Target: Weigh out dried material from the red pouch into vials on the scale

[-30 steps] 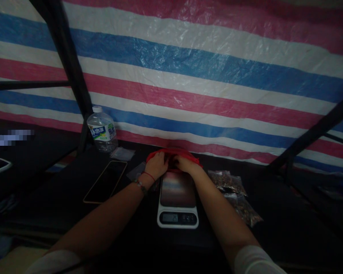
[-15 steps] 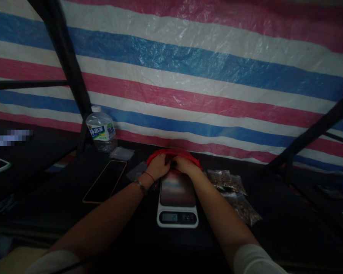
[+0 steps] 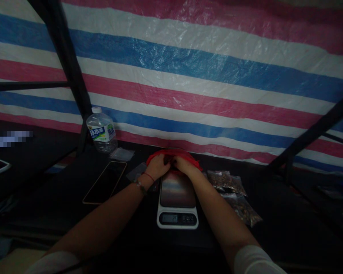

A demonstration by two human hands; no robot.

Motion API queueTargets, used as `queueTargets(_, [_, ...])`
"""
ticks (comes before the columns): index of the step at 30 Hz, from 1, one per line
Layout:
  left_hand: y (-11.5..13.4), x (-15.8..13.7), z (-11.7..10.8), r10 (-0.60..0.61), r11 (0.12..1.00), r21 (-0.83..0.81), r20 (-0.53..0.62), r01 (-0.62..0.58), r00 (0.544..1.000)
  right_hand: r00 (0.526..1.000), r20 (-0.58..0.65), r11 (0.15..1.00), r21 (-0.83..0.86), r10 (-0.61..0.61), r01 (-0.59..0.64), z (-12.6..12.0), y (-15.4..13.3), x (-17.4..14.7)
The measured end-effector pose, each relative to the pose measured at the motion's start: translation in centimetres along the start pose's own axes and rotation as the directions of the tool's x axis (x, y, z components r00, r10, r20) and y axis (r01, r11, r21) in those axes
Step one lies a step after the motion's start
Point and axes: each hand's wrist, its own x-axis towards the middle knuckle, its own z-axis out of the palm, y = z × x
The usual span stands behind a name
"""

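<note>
Red bag [image 3: 185, 153]: at the far end of the scale [image 3: 177, 192].
Left hand [image 3: 159, 166]: at bag's opening; can't tell grip.
Right hand [image 3: 183, 164]: same, can't tell.
Both hands: maybe picking inside; needs gentle pinches.

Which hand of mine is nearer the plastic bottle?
Left. Your left hand is at the red material, to the right of the plastic bottle; your right hand is there too, farther right.

The crumpled bag [image 3: 185, 153] is red, the rectangular scale [image 3: 177, 196] white, the shiny plastic sheeting [image 3: 188, 76] striped red, white and blue.
</note>
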Motion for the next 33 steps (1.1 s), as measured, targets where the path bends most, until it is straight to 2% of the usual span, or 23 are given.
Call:
queueTargets(3, [0.1,-0.1,0.0,0.038,0.999,-0.006,0.020,-0.038,0.999,0.992,-0.122,0.985,0.172,0.026,-0.005,-0.6,0.1,0.3])
queueTargets(6, [0.3,-0.2,0.0,0.077,0.996,-0.040,0.057,-0.075,0.995,0.972,-0.230,0.952,0.288,-0.039,0.106,-1.2,-0.4,0.2])
queueTargets(9, [0.5,-0.3,0.0,0.092,0.994,-0.073,0.059,-0.088,0.994,0.950,-0.281,0.927,0.300,-0.139,0.224,-1.4,-1.1,-0.3])
queueTargets(17, [0.1,-0.2,0.2,0.088,0.990,-0.116,0.011,-0.086,0.996,0.925,-0.280,0.908,0.256,-0.258,0.331,-2.2,-1.5,-1.0])
queueTargets(22, [0.3,-0.3,0.1,0.074,0.989,-0.132,0.009,-0.072,0.997,0.922,-0.269,0.903,0.253,-0.279,0.347,-2.7,-1.6,-1.1])
queueTargets(25, [0.3,-0.3,0.1,0.036,0.988,-0.151,-0.031,-0.040,0.999,0.954,-0.258,0.965,0.170,-0.152,0.200,-3.0,-1.4,-1.1])
queueTargets(28, [0.4,-0.3,-0.1,-0.035,0.988,-0.154,-0.083,0.022,0.996,0.988,-0.151,0.997,0.068,-0.018,0.029,-2.5,-1.0,-1.0])
queueTargets(30, [0.5,-0.4,-0.3,-0.063,0.988,-0.144,-0.086,0.050,0.994,0.996,-0.056,0.995,0.066,-0.066,0.069,-1.6,-0.9,-0.9])
queueTargets(33, [0.7,-0.6,-0.5,-0.078,0.991,-0.109,-0.054,0.072,0.995,0.968,-0.007,0.963,0.102,-0.250,0.249,0.2,-0.9,-0.6])
